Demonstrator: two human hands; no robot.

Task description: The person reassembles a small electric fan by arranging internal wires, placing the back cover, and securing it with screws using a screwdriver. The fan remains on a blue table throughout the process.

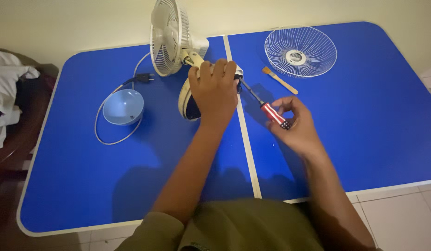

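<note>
A small white table fan point(171, 39) lies tipped on the blue table point(85, 176), its rear grille upright at the back. My left hand point(215, 90) grips the fan's base and neck from above, hiding most of the base. My right hand point(296, 125) holds a screwdriver point(266, 108) with a red patterned handle; its dark shaft points up-left and its tip meets the fan base beside my left fingers.
A detached white wire grille point(300, 50) lies at the back right, with a small wooden-handled brush point(279, 80) beside it. A pale blue bowl point(123, 107) sits left, ringed by the fan's white cord and black plug point(142, 78). Clothes point(8, 88) are heaped off the table's left edge.
</note>
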